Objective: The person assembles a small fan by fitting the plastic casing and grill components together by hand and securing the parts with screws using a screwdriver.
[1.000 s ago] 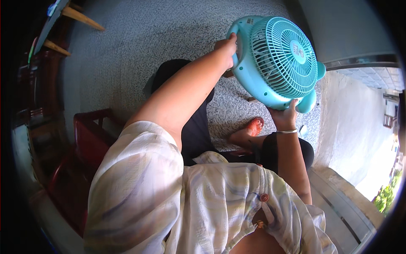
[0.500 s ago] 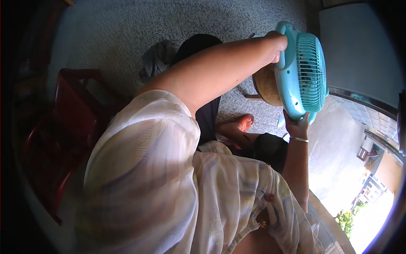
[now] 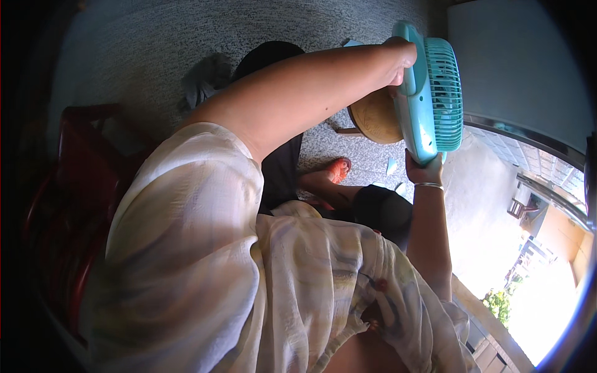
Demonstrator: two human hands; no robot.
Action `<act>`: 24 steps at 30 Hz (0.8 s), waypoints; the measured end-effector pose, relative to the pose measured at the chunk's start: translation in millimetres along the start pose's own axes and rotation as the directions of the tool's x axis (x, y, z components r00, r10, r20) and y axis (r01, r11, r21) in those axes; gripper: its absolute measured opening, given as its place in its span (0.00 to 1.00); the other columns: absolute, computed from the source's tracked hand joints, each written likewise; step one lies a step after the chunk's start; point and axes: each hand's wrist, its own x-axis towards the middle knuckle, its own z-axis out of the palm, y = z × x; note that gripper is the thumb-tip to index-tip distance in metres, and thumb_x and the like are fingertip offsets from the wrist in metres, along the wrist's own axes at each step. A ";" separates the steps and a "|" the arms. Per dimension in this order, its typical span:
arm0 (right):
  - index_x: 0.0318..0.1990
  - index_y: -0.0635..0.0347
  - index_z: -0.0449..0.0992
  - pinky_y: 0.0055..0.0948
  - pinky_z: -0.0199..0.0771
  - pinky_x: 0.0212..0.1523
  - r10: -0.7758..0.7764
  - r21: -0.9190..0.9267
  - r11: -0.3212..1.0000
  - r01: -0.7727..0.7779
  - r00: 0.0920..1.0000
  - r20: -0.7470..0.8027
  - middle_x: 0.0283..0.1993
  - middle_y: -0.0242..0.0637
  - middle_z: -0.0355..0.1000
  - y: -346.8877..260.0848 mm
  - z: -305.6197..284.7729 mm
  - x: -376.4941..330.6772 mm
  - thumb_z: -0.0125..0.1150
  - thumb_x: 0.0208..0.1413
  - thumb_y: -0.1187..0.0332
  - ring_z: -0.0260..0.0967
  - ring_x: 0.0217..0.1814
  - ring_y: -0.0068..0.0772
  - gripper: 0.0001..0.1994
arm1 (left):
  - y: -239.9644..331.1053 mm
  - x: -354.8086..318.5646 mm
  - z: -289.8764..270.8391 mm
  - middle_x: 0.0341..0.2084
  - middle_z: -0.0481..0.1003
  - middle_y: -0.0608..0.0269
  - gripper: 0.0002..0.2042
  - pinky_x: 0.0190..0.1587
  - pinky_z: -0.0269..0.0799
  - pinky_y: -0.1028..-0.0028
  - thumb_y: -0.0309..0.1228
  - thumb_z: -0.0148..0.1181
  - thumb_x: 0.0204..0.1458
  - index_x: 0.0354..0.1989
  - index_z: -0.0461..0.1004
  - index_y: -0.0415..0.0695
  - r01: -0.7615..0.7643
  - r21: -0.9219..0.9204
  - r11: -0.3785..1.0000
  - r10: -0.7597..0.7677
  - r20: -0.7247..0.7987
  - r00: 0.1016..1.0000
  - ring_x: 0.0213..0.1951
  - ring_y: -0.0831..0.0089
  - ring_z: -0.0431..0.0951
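A turquoise electric fan [image 3: 420, 105] is held up on edge between my hands, its round grille turned to the right. At the top, my left hand [image 3: 398, 59] is closed round the rim of the fan's body, its fingers partly hidden behind it. My right hand [image 3: 426, 168] supports the fan from below, gripping its lower end; a light bangle circles that wrist. Behind the fan stands a round wooden stool [image 3: 376, 119], partly covered by the fan's body.
A red plastic chair [image 3: 87, 149] stands at my left. Grey cloth [image 3: 206, 76] lies on the speckled floor [image 3: 143, 43]. Below the stool are small pale pieces [image 3: 391, 165] and a foot in an orange sandal [image 3: 337, 170]. A large pale panel [image 3: 516, 68] rises to the fan's right.
The whole view has shifted, so everything sits further left and slightly higher. The fan has turned slightly, its grille now more edge-on. Both hands keep their hold.
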 end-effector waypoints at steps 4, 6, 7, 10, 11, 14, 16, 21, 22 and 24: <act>0.54 0.52 0.63 0.48 0.73 0.45 -0.007 0.034 0.999 0.007 1.000 0.014 0.50 0.40 0.66 4.4 4.1 -1.2 0.26 0.57 0.42 0.67 0.50 0.47 0.30 | -3.0 -7.2 8.4 0.34 0.72 0.54 0.15 0.25 0.68 0.69 0.32 0.43 0.55 0.45 0.70 0.38 -0.068 0.048 0.997 0.075 -0.173 0.982 0.29 0.71 0.73; 0.55 0.50 0.61 0.52 0.70 0.48 -0.027 -0.091 0.996 0.025 0.999 -0.025 0.53 0.40 0.65 8.2 12.2 -11.7 0.23 0.57 0.41 0.64 0.53 0.49 0.31 | -2.4 -15.0 6.0 0.43 0.68 0.54 0.17 0.38 0.66 0.62 0.37 0.42 0.57 0.49 0.65 0.40 -0.048 0.001 0.999 0.048 -0.119 0.992 0.40 0.67 0.69; 0.56 0.50 0.60 0.54 0.69 0.48 -0.047 -0.117 0.992 0.042 0.998 -0.039 0.53 0.40 0.64 10.7 18.3 -17.1 0.22 0.57 0.41 0.64 0.53 0.50 0.31 | -1.1 -16.2 4.0 0.51 0.64 0.54 0.19 0.50 0.63 0.55 0.41 0.41 0.59 0.54 0.60 0.42 -0.032 -0.046 0.998 0.029 -0.069 0.997 0.51 0.63 0.66; 0.57 0.50 0.60 0.55 0.67 0.49 -0.052 -0.065 0.997 0.050 0.998 -0.020 0.55 0.41 0.63 12.0 19.4 -16.0 0.22 0.57 0.41 0.63 0.54 0.51 0.31 | -2.3 -15.3 3.9 0.52 0.63 0.55 0.20 0.51 0.63 0.56 0.42 0.42 0.59 0.54 0.60 0.42 -0.031 -0.024 0.999 0.028 -0.101 0.994 0.52 0.64 0.65; 0.57 0.50 0.59 0.55 0.67 0.49 -0.041 0.015 0.999 0.041 0.999 0.010 0.55 0.41 0.62 11.9 17.0 -13.6 0.22 0.57 0.41 0.62 0.55 0.51 0.31 | -2.3 -15.0 4.5 0.52 0.63 0.55 0.20 0.51 0.63 0.56 0.42 0.42 0.59 0.54 0.60 0.42 -0.029 -0.022 0.999 0.027 -0.100 0.995 0.52 0.64 0.65; 0.58 0.51 0.58 0.56 0.67 0.50 -0.036 0.063 0.997 0.033 0.998 0.059 0.56 0.42 0.61 12.7 10.8 -5.9 0.21 0.57 0.41 0.62 0.55 0.52 0.31 | -2.8 -18.6 7.8 0.44 0.70 0.58 0.21 0.36 0.69 0.70 0.46 0.41 0.58 0.50 0.67 0.43 -0.019 0.057 0.998 0.028 -0.173 0.984 0.41 0.72 0.72; 0.58 0.51 0.57 0.56 0.66 0.50 -0.039 0.095 0.995 0.032 0.996 0.084 0.56 0.43 0.61 13.6 10.8 -6.4 0.20 0.57 0.42 0.61 0.56 0.52 0.31 | -4.0 -22.3 7.2 0.44 0.71 0.61 0.21 0.38 0.69 0.72 0.46 0.41 0.58 0.50 0.67 0.45 -0.003 0.010 1.000 0.005 -0.177 0.984 0.41 0.73 0.72; 0.59 0.52 0.56 0.57 0.65 0.52 -0.044 0.124 0.992 0.033 0.995 0.091 0.58 0.44 0.59 17.8 18.7 -14.1 0.18 0.58 0.43 0.59 0.58 0.53 0.31 | -9.9 -10.4 -0.9 0.45 0.70 0.62 0.21 0.39 0.69 0.73 0.48 0.40 0.57 0.52 0.66 0.47 0.022 -0.008 1.000 -0.023 -0.174 0.985 0.42 0.73 0.72; 0.60 0.52 0.55 0.57 0.64 0.52 -0.057 0.145 0.989 0.038 0.990 0.131 0.59 0.43 0.58 17.7 15.5 -9.3 0.18 0.58 0.43 0.59 0.58 0.53 0.31 | -9.6 -11.5 -1.0 0.47 0.70 0.61 0.22 0.40 0.68 0.73 0.48 0.40 0.58 0.52 0.66 0.47 0.048 -0.033 0.998 -0.052 -0.150 0.987 0.44 0.72 0.71; 0.60 0.52 0.55 0.58 0.64 0.52 -0.072 0.171 0.984 0.043 0.983 0.168 0.59 0.43 0.58 17.9 9.0 -0.5 0.18 0.58 0.44 0.58 0.59 0.53 0.31 | -15.4 -10.2 -0.3 0.48 0.68 0.59 0.22 0.43 0.68 0.72 0.48 0.39 0.58 0.53 0.64 0.46 0.018 -0.015 1.000 -0.020 -0.145 0.989 0.46 0.71 0.70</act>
